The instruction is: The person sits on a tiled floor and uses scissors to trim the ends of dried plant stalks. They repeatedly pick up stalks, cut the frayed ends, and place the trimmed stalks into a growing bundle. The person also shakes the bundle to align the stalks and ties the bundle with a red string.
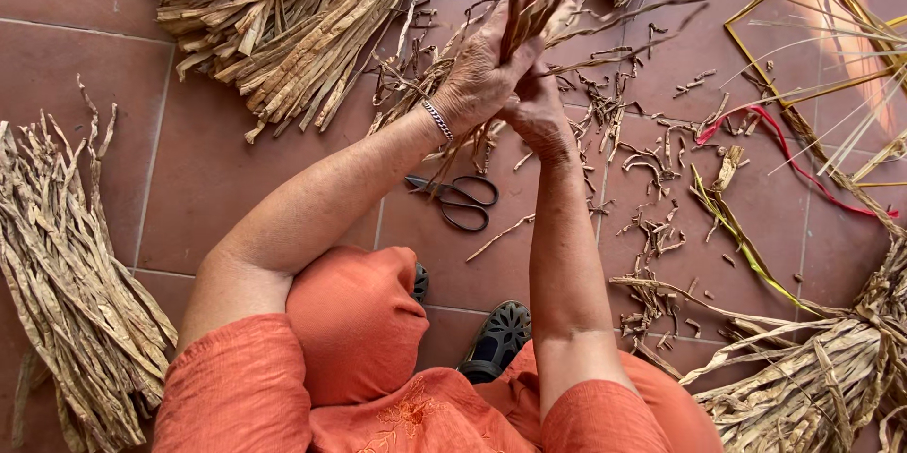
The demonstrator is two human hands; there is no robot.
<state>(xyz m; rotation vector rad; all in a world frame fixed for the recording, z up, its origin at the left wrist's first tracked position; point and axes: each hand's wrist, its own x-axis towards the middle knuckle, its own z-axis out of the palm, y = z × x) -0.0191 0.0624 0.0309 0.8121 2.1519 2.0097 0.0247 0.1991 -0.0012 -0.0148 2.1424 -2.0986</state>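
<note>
Dried fibre strips (534, 0): light, limp, brittle-looking. Your left hand (482, 75) and right hand (539, 113) clasp the bunch near its lower end, fingers closed around it.

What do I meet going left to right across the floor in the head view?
Left bundle of dried strips → scissors → scattered offcuts → red cord → right bundle. The big pile at top and the hands with their strips span the middle, so I leave them out.
</note>
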